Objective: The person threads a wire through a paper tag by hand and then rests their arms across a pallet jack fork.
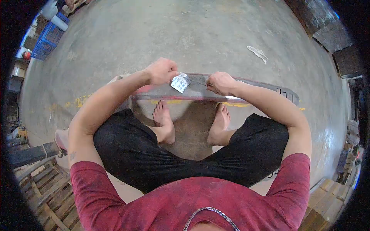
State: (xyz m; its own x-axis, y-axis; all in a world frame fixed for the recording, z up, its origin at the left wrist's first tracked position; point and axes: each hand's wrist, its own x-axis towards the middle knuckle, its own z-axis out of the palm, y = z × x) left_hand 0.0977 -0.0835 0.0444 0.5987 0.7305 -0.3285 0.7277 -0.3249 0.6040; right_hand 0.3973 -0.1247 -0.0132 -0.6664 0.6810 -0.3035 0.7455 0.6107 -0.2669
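The left hand [162, 71] is closed, its fingers curled in and the thumb side pinching the upper corner of a white tag [179, 83], which hangs just beside the fingertips. The right hand [221, 83] is clenched too, knuckles bent, grasping the end of a thin dark strand [197, 82] that runs from the tag across the gap between the hands. Both hands are held out ahead of the body, a little apart, over a long grey panel [196, 91] lying crosswise in front of the bare feet [162, 118]. The elbows are bent and spread wide, outside the knees, and the forearms angle inward toward each other; the left wrist sits slightly farther forward than the right. The person is seated low with the knees apart in black shorts [150, 154]. The tag, between the hands and nearer the left, bears blue marks (turned away from the wearer and too small to read for certain). The fingertips of the right hand are tucked under and mostly hidden, and exactly how the strand meets the tag is hard to make out. The left forearm and the right forearm each cover part of the panel, and the dark rim of the lens cuts off the wooden pallet [49, 210] at lower left.
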